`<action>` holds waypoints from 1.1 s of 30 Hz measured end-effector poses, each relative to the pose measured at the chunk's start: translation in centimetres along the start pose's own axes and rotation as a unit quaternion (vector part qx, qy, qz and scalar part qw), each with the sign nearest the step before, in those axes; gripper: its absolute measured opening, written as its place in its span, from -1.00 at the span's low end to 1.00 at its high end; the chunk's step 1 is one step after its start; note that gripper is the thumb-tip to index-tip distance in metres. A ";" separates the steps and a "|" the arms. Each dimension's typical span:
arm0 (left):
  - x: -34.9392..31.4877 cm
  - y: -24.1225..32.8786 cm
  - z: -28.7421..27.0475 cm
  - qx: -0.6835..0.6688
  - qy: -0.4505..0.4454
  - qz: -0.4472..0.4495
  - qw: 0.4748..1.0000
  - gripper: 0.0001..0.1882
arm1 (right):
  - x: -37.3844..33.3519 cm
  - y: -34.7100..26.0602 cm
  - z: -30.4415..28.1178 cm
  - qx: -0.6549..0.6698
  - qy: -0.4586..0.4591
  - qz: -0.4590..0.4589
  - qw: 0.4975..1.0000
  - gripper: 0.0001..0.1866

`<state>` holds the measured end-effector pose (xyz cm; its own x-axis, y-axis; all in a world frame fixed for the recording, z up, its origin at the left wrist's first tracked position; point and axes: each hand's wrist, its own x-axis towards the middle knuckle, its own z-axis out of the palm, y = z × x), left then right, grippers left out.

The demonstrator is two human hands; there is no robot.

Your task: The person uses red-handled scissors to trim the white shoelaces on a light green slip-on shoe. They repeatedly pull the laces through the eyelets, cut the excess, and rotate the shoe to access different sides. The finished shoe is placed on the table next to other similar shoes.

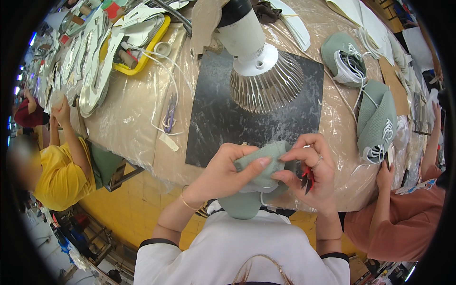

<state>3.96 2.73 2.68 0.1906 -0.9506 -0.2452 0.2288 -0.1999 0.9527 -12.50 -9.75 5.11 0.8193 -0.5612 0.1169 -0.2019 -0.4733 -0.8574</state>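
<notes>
My left hand [219, 172] is wrapped round a pale green knit shoe [270, 179] at the table's near edge, its thumb lying across the fabric. Part of the shoe hangs down over my lap. On the other side, my right hand [317, 175] has its fingertips bent in at the shoe's edge. Tucked in that palm is a pair of small red-handled thread snips [308, 180] with dark blades. Whether the right fingertips pinch a thread or the fabric is too small to make out.
A lamp with a ribbed metal head [266, 80] stands over a black mat [211, 118]. Two green shoes [375, 118] lie at right. Purple-handled snips [169, 118] and a yellow tray [164, 35] of pieces are at left. People sit left [64, 178] and right [403, 223].
</notes>
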 end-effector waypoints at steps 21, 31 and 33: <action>-0.3 0.4 -0.4 0.000 0.013 -0.020 1.000 -0.77 | 0.7 -0.2 -0.9 -0.076 0.035 -0.049 0.995 -0.72; -0.3 0.4 0.1 0.011 0.001 -0.003 1.000 -0.77 | 0.0 -0.2 0.0 -0.048 -0.032 -0.029 0.998 -0.77; -0.3 0.5 0.0 0.031 -0.009 -0.004 0.999 -0.77 | 0.0 -0.4 -0.1 -0.056 -0.059 -0.012 0.997 -0.83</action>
<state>4.05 2.91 3.22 0.1711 -0.9532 -0.2493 0.1698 -0.2208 0.9604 -12.53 -9.62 5.48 0.8809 -0.4680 0.0714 -0.2343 -0.5621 -0.7932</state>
